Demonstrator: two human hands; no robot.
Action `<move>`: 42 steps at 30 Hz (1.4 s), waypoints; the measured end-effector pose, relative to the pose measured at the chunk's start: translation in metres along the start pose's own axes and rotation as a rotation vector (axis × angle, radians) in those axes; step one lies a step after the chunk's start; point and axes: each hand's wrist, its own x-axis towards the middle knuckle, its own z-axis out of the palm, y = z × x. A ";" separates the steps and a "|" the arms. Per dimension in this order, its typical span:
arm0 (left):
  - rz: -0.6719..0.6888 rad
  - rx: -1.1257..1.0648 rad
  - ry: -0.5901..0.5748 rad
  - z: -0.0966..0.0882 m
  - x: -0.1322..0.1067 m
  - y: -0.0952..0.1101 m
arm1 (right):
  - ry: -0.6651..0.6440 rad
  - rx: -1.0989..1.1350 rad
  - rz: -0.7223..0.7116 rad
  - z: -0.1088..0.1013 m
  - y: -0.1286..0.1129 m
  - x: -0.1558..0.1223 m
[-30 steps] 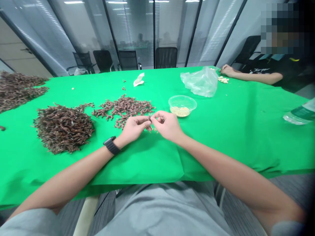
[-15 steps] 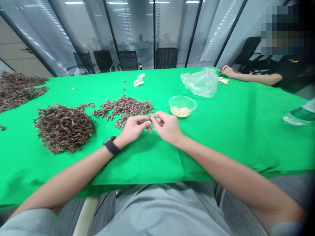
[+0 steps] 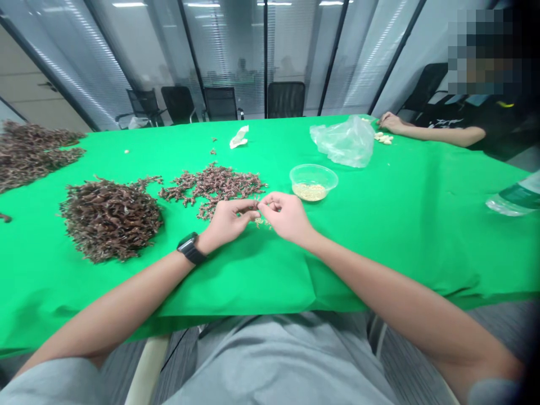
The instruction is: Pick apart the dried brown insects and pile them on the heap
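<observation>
"Brown dried sprigs (image 3: 110, 222) lay heaped on the left, didn't they?"

"Yes, plenty left. The plastic bowl (image 3: 314, 173) held only a shallow layer of pale grains (image 3: 310, 192)."

"And the hands?"

"Left hand (image 3: 228, 220) and right hand (image 3: 287, 216) were together, fingertips pinching a small sprig (image 3: 257, 206) above the green cloth (image 3: 253, 275)."

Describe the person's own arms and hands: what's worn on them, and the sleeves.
The left hand and the right hand are bare, with no gloves. A black wristwatch with a broad strap sits on the left wrist. The forearms are bare, and loose grey sleeves show at the bottom edge of the view.
</observation>
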 end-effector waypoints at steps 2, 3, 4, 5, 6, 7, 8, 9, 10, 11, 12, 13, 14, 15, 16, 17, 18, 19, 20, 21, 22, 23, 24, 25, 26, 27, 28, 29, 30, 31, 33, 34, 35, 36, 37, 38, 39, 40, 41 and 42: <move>0.083 0.141 0.006 -0.001 -0.001 -0.003 | -0.066 0.183 0.212 -0.001 -0.002 0.003; 0.116 0.178 0.004 -0.001 -0.001 -0.004 | -0.104 0.268 0.303 -0.002 -0.003 0.004; 0.139 0.197 -0.001 -0.001 -0.001 -0.004 | -0.142 0.339 0.373 -0.003 -0.004 0.005; 0.149 0.201 -0.003 -0.001 -0.001 -0.005 | -0.177 0.395 0.418 -0.004 -0.005 0.006; 0.146 0.196 -0.002 -0.001 -0.001 -0.005 | -0.207 0.434 0.440 -0.005 -0.005 0.006; 0.135 0.184 0.001 -0.001 -0.001 -0.005 | -0.225 0.455 0.442 -0.006 -0.005 0.006; 0.119 0.169 0.006 -0.001 0.000 -0.005 | -0.228 0.455 0.431 -0.006 -0.004 0.006; 0.098 0.152 0.013 -0.001 0.000 -0.004 | -0.215 0.434 0.407 -0.007 -0.003 0.006; 0.077 0.135 0.018 -0.001 0.000 -0.004 | -0.196 0.394 0.369 -0.007 -0.003 0.006; 0.059 0.118 0.018 -0.001 0.000 -0.004 | -0.175 0.338 0.317 -0.007 -0.002 0.006; 0.044 0.099 0.012 -0.001 0.001 -0.003 | -0.154 0.271 0.256 -0.007 0.000 0.006; 0.030 0.078 0.005 -0.001 0.001 -0.003 | -0.132 0.199 0.190 -0.007 0.001 0.006; 0.020 0.056 -0.006 -0.001 0.001 -0.002 | -0.112 0.127 0.124 -0.007 0.002 0.006; 0.011 0.032 -0.018 -0.001 0.001 -0.002 | -0.091 0.062 0.062 -0.007 0.003 0.005; 0.004 0.009 -0.031 -0.001 0.001 -0.001 | -0.070 0.005 0.006 -0.007 0.004 0.005; -0.003 -0.015 -0.040 -0.001 0.001 0.000 | -0.049 -0.045 -0.045 -0.007 0.005 0.004; -0.011 -0.041 -0.047 -0.001 0.002 0.001 | -0.029 -0.093 -0.096 -0.007 0.005 0.003; -0.019 -0.068 -0.054 -0.001 0.002 0.002 | -0.010 -0.145 -0.148 -0.007 0.006 0.002; -0.028 -0.097 -0.060 -0.001 0.002 0.003 | 0.006 -0.199 -0.201 -0.007 0.007 0.001; -0.036 -0.124 -0.065 -0.001 0.002 0.004 | 0.019 -0.253 -0.253 -0.008 0.007 0.000; -0.043 -0.148 -0.068 -0.001 0.002 0.004 | 0.029 -0.302 -0.301 -0.008 0.008 0.000; -0.047 -0.168 -0.072 -0.001 0.002 0.005 | 0.038 -0.342 -0.345 -0.008 0.008 -0.001; -0.048 -0.184 -0.075 -0.001 0.002 0.005 | 0.047 -0.369 -0.382 -0.008 0.008 -0.001; -0.048 -0.198 -0.078 0.000 0.003 0.004 | 0.055 -0.387 -0.410 -0.009 0.009 -0.001; -0.047 -0.210 -0.080 0.000 0.003 0.004 | 0.061 -0.399 -0.429 -0.009 0.009 -0.001; -0.046 -0.220 -0.084 0.000 0.003 0.004 | 0.066 -0.408 -0.441 -0.009 0.009 0.000; -0.046 -0.229 -0.086 0.000 0.003 0.003 | 0.068 -0.416 -0.449 -0.009 0.009 0.000; -0.048 -0.238 -0.087 0.000 0.003 0.002 | 0.069 -0.426 -0.457 -0.009 0.009 0.000; -0.050 -0.245 -0.087 0.000 0.003 0.002 | 0.070 -0.438 -0.468 -0.009 0.009 0.000; -0.050 -0.251 -0.086 0.000 0.004 0.002 | 0.071 -0.452 -0.485 -0.009 0.010 -0.001; -0.043 -0.257 -0.087 0.000 0.003 0.002 | 0.076 -0.483 -0.529 -0.008 0.010 -0.002; -0.039 -0.263 -0.084 0.001 0.003 0.003 | 0.078 -0.495 -0.546 -0.008 0.009 -0.002; -0.035 -0.269 -0.076 0.001 0.002 0.004 | 0.081 -0.498 -0.552 -0.007 0.009 -0.003; -0.033 -0.272 -0.063 0.001 0.002 0.004 | 0.083 -0.490 -0.541 -0.006 0.008 -0.003; -0.031 -0.267 -0.045 0.002 0.001 0.005 | 0.086 -0.470 -0.515 -0.005 0.007 -0.004; -0.028 -0.251 -0.026 0.002 0.000 0.005 | 0.088 -0.438 -0.477 -0.004 0.005 -0.004; -0.025 -0.222 -0.004 0.002 -0.001 0.005 | 0.090 -0.395 -0.429 -0.003 0.004 -0.005; -0.020 -0.182 0.019 0.002 -0.001 0.005 | 0.089 -0.343 -0.376 -0.002 0.002 -0.005; -0.012 -0.136 0.042 0.002 -0.002 0.004 | 0.085 -0.285 -0.321 -0.001 0.001 -0.005; -0.005 -0.092 0.062 0.002 -0.002 0.002 | 0.077 -0.226 -0.267 -0.001 0.000 -0.004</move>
